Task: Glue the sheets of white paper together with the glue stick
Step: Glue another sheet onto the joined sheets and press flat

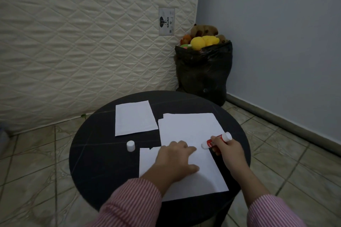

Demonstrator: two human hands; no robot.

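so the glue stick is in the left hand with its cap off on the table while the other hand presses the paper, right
Not quite: the head view shows the glue stick in the right hand. Its cap stands off on the table, and the left hand presses the paper.

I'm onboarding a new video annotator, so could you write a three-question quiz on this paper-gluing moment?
1. True or false: the red glue stick held in the right hand has its cap on.
2. Where does the small white cylindrical cap stand? A) on the near white paper sheet B) on the bare round black table, left of the sheets C) on the tiled floor
3. Fill in: the left hand lies flat on the ____.

Key: 1 false, its white tip is bare and angled toward the paper; 2 B; 3 near white paper sheet.
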